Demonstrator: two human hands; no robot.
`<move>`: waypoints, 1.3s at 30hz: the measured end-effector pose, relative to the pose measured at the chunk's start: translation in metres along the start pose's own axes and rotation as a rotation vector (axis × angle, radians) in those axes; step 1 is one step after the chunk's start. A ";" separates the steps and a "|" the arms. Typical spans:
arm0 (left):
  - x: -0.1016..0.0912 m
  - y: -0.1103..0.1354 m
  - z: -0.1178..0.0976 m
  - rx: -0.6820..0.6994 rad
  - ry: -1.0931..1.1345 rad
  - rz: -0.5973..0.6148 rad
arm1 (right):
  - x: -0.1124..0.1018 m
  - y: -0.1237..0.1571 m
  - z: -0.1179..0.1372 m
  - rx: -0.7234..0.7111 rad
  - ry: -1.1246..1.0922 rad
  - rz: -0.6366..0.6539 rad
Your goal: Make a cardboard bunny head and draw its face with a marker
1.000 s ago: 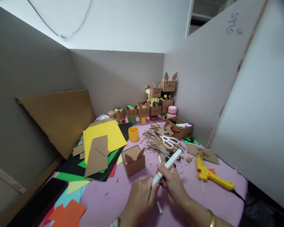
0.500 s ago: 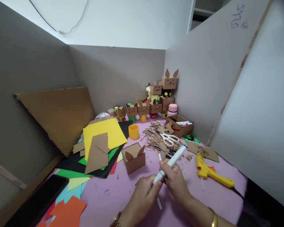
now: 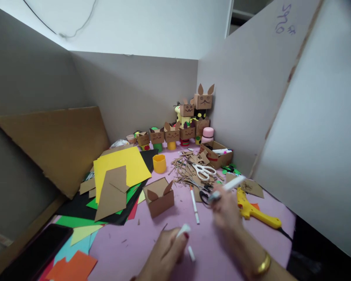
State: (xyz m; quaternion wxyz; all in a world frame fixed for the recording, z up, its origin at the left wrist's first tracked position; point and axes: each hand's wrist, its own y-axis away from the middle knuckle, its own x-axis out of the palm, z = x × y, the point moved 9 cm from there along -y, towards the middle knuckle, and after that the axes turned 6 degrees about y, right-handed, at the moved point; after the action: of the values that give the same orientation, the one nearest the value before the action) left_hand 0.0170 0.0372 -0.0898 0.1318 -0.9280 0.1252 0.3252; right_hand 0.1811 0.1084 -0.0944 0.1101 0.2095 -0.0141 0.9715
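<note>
My right hand [image 3: 226, 208] is blurred by motion and grips a white marker [image 3: 229, 186] whose far end points up and to the right, above the pink table [image 3: 222, 249]. My left hand [image 3: 166, 249] is low at the front and pinches the marker's white cap [image 3: 183, 230] between its fingertips. The two hands are apart. A small brown cardboard box with two ear shapes [image 3: 158, 196] stands just left of them. A thin white pen [image 3: 194, 203] lies on the table between the hands, and a small white stick [image 3: 191, 253] lies by my left hand.
White scissors [image 3: 204, 171] lie on cardboard scraps behind. A yellow glue gun [image 3: 253, 210] lies at the right. Yellow, brown, black and green sheets [image 3: 119, 171] pile at left, with a yellow cup [image 3: 159, 163]. Cardboard animal figures [image 3: 187, 125] line the back corner. A black phone [image 3: 32, 255] is front left.
The cap has come off the marker: my left hand dropped toward me with the cap, and my right hand moved right and away with the marker. The camera shifted slightly right.
</note>
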 end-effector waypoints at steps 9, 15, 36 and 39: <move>0.004 -0.009 0.023 -0.010 -0.303 0.042 | -0.015 -0.013 -0.006 -0.021 -0.041 -0.074; 0.007 0.001 0.026 -0.031 -0.328 0.073 | -0.021 -0.020 -0.017 0.023 -0.010 -0.080; -0.065 -0.016 0.096 -0.174 0.570 -0.609 | 0.011 0.010 -0.024 -0.159 0.308 0.228; -0.072 -0.010 0.084 -0.172 0.693 -0.647 | 0.009 0.011 -0.013 -0.219 0.322 0.214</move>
State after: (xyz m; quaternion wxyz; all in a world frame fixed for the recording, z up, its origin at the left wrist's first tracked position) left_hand -0.0824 0.0845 -0.1055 0.0996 -0.9806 -0.1608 -0.0515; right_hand 0.1658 0.1005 -0.1021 0.0293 0.0360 -0.1239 0.9912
